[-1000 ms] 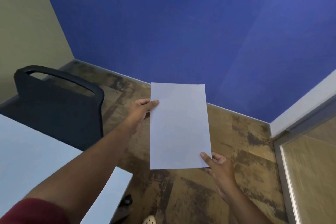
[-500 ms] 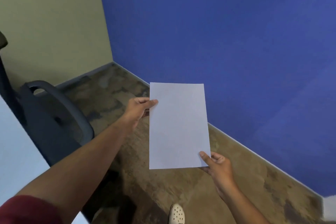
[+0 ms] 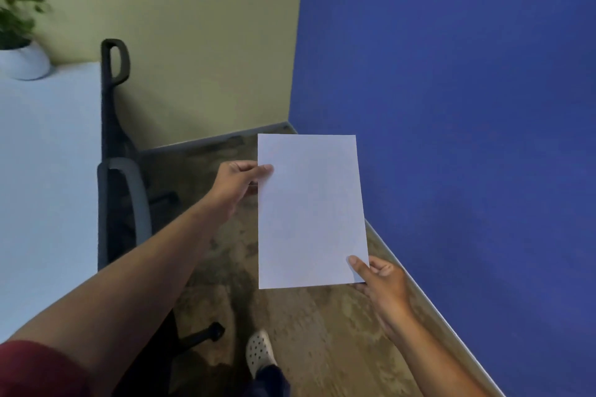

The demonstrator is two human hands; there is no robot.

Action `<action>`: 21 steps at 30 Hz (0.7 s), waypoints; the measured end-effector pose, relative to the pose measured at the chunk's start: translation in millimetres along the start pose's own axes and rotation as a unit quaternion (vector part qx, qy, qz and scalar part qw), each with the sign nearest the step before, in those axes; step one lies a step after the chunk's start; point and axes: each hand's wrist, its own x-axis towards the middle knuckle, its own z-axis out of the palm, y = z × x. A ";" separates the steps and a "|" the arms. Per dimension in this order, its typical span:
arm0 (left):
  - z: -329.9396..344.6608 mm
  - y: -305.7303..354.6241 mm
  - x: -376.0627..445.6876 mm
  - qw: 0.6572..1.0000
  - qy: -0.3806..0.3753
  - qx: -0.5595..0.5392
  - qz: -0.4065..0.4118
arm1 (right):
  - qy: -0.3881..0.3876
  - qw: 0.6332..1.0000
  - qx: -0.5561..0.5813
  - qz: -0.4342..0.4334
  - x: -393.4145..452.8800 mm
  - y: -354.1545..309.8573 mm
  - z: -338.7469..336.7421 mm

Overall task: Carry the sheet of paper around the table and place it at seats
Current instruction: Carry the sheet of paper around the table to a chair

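A dark red short sleeve (image 3: pixel 35 367) covers the left upper arm; both forearms are bare. Below, a white perforated clog (image 3: pixel 259 352) sits on one foot, under a dark navy trouser leg (image 3: pixel 271 382).

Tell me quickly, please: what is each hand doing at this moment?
Left hand: pinches the left edge of the sheet of paper.
Right hand: pinches its lower right corner.

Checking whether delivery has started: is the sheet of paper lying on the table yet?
No, the sheet of paper is held in the air over the floor by the left hand and right hand, apart from the table.
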 end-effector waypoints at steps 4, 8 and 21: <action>-33.7 12.1 70.5 0.999 0.037 -0.005 0.017 | -0.050 0.999 -0.019 -0.005 82.4 -23.6 47.1; -64.2 29.1 135.9 0.997 0.064 -0.001 0.036 | -0.067 0.998 -0.021 -0.003 157.3 -51.4 98.4; -210.4 98.3 314.8 0.982 0.180 0.016 0.056 | -0.194 0.979 -0.063 -0.017 359.4 -142.2 301.5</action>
